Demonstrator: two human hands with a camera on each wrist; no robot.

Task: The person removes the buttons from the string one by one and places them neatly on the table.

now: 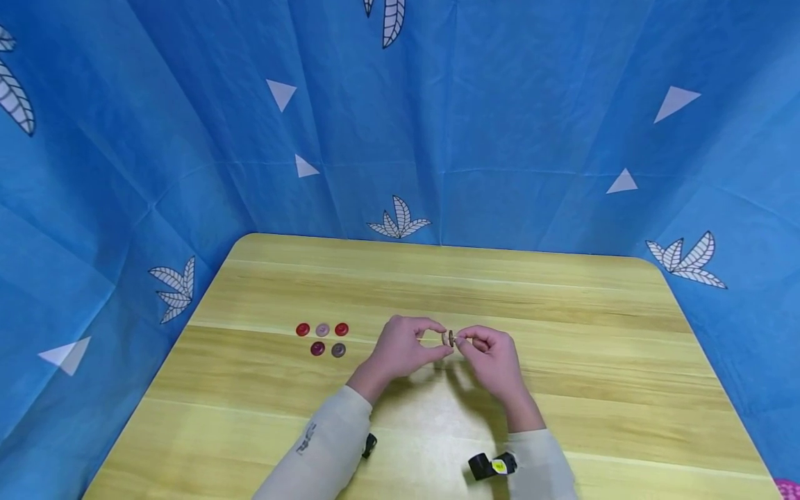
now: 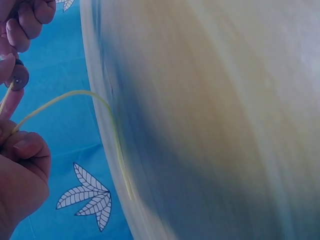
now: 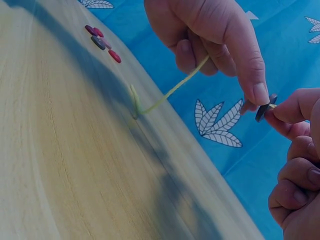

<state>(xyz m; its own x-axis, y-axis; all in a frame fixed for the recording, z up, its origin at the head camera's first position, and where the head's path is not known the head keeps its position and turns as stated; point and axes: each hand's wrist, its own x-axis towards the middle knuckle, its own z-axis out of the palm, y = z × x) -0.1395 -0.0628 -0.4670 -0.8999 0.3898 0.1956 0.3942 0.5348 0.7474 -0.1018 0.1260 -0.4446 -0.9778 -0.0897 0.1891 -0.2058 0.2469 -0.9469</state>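
My left hand (image 1: 400,347) holds a dark button (image 2: 20,79) between thumb and fingertips at mid-table. A second dark disc shows against it, partly hidden. A thin yellow cord (image 2: 80,93) runs to the button and also trails from the left hand's curled fingers (image 3: 186,52); its loose end hangs in a bend. From the right, my right hand (image 1: 494,357) pinches with thumb and forefinger at the button's other face, where a short bit of yellow cord (image 3: 272,106) shows. Whether the cord passes fully through the button is hidden by the fingertips.
Left of the hands, several loose buttons lie in two rows on the wooden table (image 1: 562,312): red (image 1: 303,329), pinkish (image 1: 322,330), red (image 1: 341,329), dark red (image 1: 317,348) and grey (image 1: 338,350). A blue patterned curtain (image 1: 500,104) surrounds the table's back and sides.
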